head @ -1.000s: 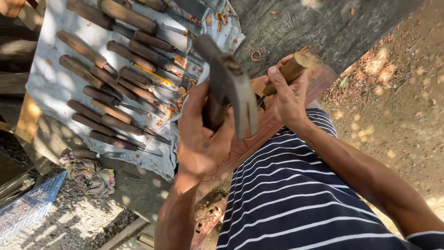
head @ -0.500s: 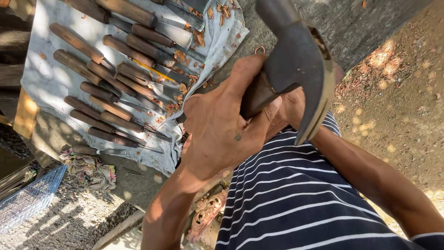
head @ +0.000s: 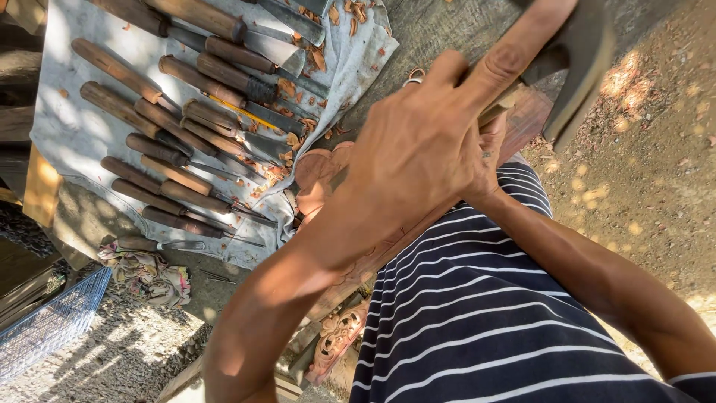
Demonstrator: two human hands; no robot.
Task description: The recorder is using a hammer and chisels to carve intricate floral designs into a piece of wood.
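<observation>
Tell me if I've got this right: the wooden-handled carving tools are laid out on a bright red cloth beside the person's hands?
Not quite. In the head view the wooden-handled carving tools lie on a pale grey cloth, not red. They do sit beside the hands, to the left of the left hand.

A dark navy shirt (head: 477, 328) with thin white horizontal stripes, both forearms bare.

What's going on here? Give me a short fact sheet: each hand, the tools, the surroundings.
Left hand: raised, gripping a dark-headed hammer by its wooden handle
Right hand: mostly hidden behind the left; what it holds cannot be told
Work piece: reddish carved wood panel below the arms
Tools: wooden-handled chisels in rows on a grey cloth
Nearby: wood chips, crumpled rag, blue wire basket
Clothing: striped shirt
</observation>
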